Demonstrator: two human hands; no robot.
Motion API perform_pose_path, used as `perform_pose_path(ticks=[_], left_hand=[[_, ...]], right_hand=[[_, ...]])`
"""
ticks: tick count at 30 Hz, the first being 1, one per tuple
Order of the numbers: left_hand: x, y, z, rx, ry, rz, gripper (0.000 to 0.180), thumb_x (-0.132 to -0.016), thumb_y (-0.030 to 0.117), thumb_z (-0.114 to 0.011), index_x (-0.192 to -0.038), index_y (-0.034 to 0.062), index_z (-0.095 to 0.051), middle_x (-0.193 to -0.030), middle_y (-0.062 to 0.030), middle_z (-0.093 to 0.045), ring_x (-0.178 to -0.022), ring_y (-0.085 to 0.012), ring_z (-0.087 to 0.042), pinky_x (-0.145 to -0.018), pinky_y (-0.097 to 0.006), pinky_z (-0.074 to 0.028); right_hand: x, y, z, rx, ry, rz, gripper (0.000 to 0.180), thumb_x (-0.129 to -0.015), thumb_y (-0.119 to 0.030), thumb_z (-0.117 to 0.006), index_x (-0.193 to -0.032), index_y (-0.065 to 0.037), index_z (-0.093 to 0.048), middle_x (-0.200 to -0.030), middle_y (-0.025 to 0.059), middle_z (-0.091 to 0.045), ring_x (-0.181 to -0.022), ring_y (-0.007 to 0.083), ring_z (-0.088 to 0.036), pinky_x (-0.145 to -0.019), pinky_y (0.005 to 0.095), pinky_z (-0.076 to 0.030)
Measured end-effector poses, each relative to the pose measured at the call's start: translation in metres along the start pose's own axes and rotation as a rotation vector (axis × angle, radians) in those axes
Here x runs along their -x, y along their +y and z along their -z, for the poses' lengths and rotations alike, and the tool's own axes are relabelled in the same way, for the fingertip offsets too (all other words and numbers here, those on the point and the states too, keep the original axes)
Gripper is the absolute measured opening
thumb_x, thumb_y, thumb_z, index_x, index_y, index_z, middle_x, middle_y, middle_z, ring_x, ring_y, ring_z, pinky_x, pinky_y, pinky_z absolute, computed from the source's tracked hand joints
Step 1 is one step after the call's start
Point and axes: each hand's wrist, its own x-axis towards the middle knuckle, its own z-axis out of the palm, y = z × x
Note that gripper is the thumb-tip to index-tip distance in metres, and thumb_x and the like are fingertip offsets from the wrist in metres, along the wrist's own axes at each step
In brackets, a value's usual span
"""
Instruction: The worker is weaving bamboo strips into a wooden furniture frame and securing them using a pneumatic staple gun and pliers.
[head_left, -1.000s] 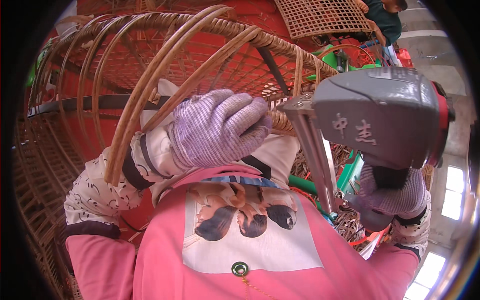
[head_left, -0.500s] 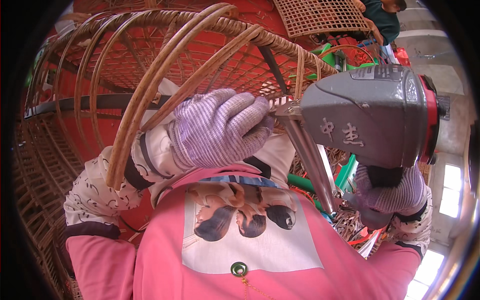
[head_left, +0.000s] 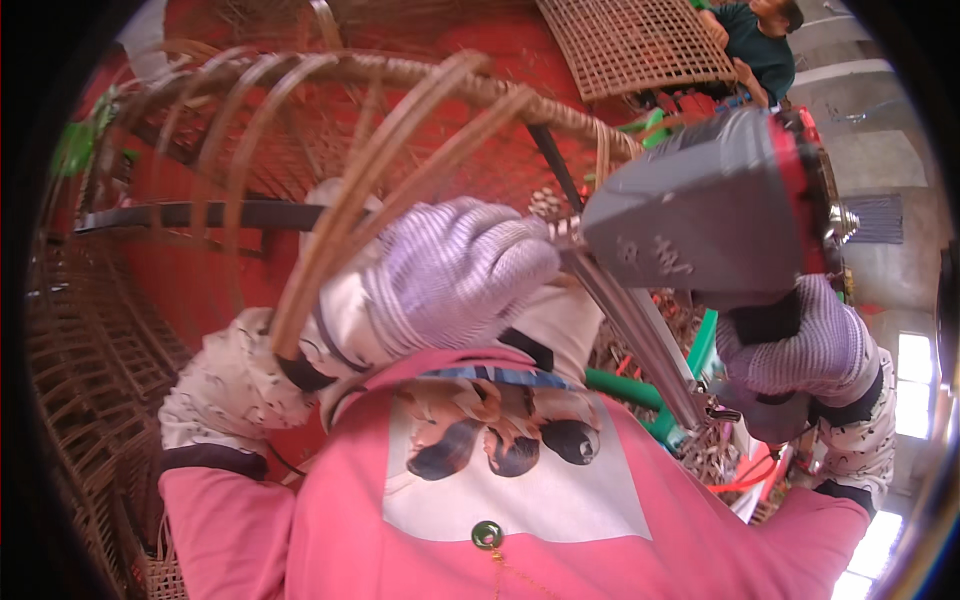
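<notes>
In a striped knit glove, my right hand grips the handle of a grey and red nail gun. The gun's metal magazine slants down toward my right side, and its nose points left. My left hand, gloved the same way, is closed just left of that nose, its fingers curled around something they hide. A large woven cane basket frame with looped cane strips stands in front of me. Some loops pass over my left forearm. A dark flat bar runs behind my left hand.
Beyond the gun, a person in a dark top is beside a woven lattice panel. Cane scraps and a green tube lie below the gun. An orange hose runs near my right forearm.
The nail gun has tilted, its back end swinging upward and left. My left hand has shifted slightly right and down, and the cane frame has swayed, blurring its loops.
</notes>
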Motion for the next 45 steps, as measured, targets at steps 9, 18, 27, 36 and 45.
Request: perform_pose_path(ticks=[9, 18, 27, 36, 45], left_hand=[[-0.03, 0.037, -0.005, 0.046, -0.242, 0.492, 0.05, -0.072, 0.023, -0.063, -0.115, 0.0102, -0.042, -0.074, -0.0119, -0.061, -0.065, -0.0315, -0.061, -0.056, -0.042, -0.048], [-0.032, 0.04, -0.006, 0.06, -0.355, 0.615, 0.056, -0.07, 0.024, -0.064, -0.12, 0.0138, -0.039, -0.1, -0.0119, -0.061, -0.085, -0.0322, -0.061, -0.073, -0.042, -0.049], [-0.037, 0.034, -0.01, 0.007, -0.351, 0.506, 0.033, -0.071, 0.025, -0.067, -0.1, 0.0128, -0.058, -0.088, -0.0104, -0.064, -0.084, -0.0282, -0.062, -0.072, -0.036, -0.05], [-0.043, 0.025, -0.011, -0.134, -0.536, 0.494, 0.032, -0.078, 0.036, -0.062, -0.097, 0.0108, -0.061, -0.085, -0.01, -0.063, -0.082, -0.0282, -0.061, -0.07, -0.037, -0.049], [-0.045, 0.017, -0.016, -0.218, -0.502, 0.335, 0.032, -0.081, 0.035, -0.059, -0.098, 0.0086, -0.059, -0.077, -0.0101, -0.062, -0.069, -0.0298, -0.061, -0.056, -0.039, -0.048]], right_hand=[[-0.023, 0.043, 0.021, 0.096, -0.256, 0.313, 0.035, -0.067, -0.014, -0.073, -0.097, -0.005, -0.059, -0.072, 0.0006, -0.056, -0.061, 0.0096, -0.054, -0.057, 0.0273, -0.047], [-0.016, 0.05, 0.025, 0.092, -0.275, 0.284, 0.022, -0.066, -0.012, -0.071, -0.083, -0.004, -0.059, -0.061, 0.0039, -0.058, -0.051, 0.0128, -0.056, -0.048, 0.0272, -0.045], [-0.017, 0.083, 0.016, -0.067, -0.155, 0.434, 0.032, -0.067, -0.005, -0.069, -0.097, -0.001, -0.057, -0.065, 0.0044, -0.058, -0.052, 0.0136, -0.058, -0.045, 0.0274, -0.045], [0.008, 0.2, 0.064, -0.607, 0.556, 0.629, 0.031, -0.069, -0.018, -0.064, -0.089, 0.0, -0.049, -0.059, 0.0062, -0.051, -0.045, 0.0162, -0.053, -0.04, 0.0296, -0.047], [-0.111, 0.44, 0.162, -0.038, 1.265, -0.232, 0.067, -0.067, -0.005, -0.052, -0.13, -0.005, -0.028, -0.094, 0.0157, -0.052, -0.077, 0.0287, -0.056, -0.065, 0.0351, -0.046]])
